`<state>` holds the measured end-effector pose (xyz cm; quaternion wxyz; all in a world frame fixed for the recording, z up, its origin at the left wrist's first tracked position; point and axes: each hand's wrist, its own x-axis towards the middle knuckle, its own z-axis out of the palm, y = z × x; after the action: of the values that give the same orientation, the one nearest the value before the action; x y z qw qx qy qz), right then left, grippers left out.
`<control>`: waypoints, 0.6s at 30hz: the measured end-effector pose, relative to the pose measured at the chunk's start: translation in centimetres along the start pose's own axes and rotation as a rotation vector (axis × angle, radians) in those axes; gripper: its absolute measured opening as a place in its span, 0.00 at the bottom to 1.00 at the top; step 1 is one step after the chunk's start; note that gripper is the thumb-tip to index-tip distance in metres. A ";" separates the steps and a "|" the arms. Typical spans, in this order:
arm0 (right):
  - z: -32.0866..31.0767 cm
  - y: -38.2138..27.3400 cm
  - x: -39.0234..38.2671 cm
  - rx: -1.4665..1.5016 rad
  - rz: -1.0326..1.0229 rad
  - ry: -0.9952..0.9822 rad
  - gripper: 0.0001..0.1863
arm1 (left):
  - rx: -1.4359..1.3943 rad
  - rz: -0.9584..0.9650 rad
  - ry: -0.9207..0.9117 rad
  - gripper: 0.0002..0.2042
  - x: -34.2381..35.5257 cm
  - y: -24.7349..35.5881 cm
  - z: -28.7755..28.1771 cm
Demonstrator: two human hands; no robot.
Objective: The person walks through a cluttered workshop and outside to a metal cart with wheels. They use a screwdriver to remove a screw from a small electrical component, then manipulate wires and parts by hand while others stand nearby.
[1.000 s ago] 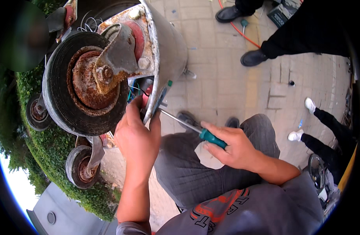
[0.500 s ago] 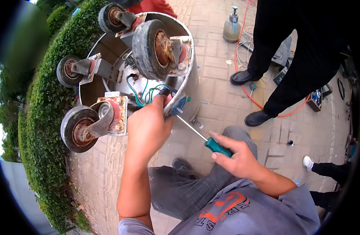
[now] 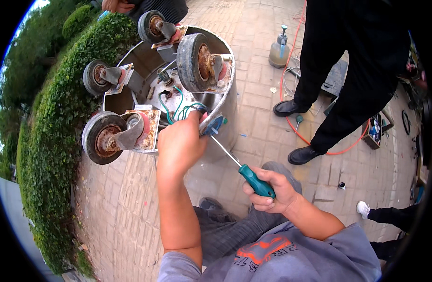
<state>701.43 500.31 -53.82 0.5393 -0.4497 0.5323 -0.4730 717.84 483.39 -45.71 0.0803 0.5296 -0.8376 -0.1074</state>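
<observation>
A round metal drum lies with its open underside toward me, rusty caster wheels fixed around its rim. My left hand reaches over the near rim, fingers closed around a dark piece inside that is mostly hidden. Green wires run from there to the drum's inner plate. On the outer wall, opposite those fingers, sits a blue plastic fitting. My right hand grips the green handle of a screwdriver; its shaft points up to the fitting's lower edge, where the tip is hard to see.
A person in black trousers stands at the right, near an orange hose and a spray bottle. A tool box lies beyond. Along the left runs a hedge; another person crouches behind the drum.
My right fingers have wrapped more fully round the screwdriver handle, which now tilts more steeply. The left hand keeps its place at the rim. The whole view has shifted slightly.
</observation>
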 end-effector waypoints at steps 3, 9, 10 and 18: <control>0.0 1.0 0.6 -0.228 -0.192 0.035 0.28 | -0.005 -0.002 -0.008 0.21 -0.2 0.1 0.2; -0.1 1.1 0.6 -0.402 -0.358 0.074 0.30 | -0.025 0.007 0.010 0.21 -0.4 -0.3 0.3; -0.2 1.2 0.6 -0.201 -0.229 0.022 0.30 | -0.019 0.007 0.009 0.21 -0.3 -0.2 0.3; -0.3 1.4 0.8 -0.696 -0.413 0.082 0.31 | 0.038 0.080 0.071 0.15 -0.4 -0.5 0.4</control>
<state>701.15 499.76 -55.31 0.2269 -0.6837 0.5799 -0.3805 718.37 483.60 -46.29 0.1040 0.5008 -0.8565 -0.0692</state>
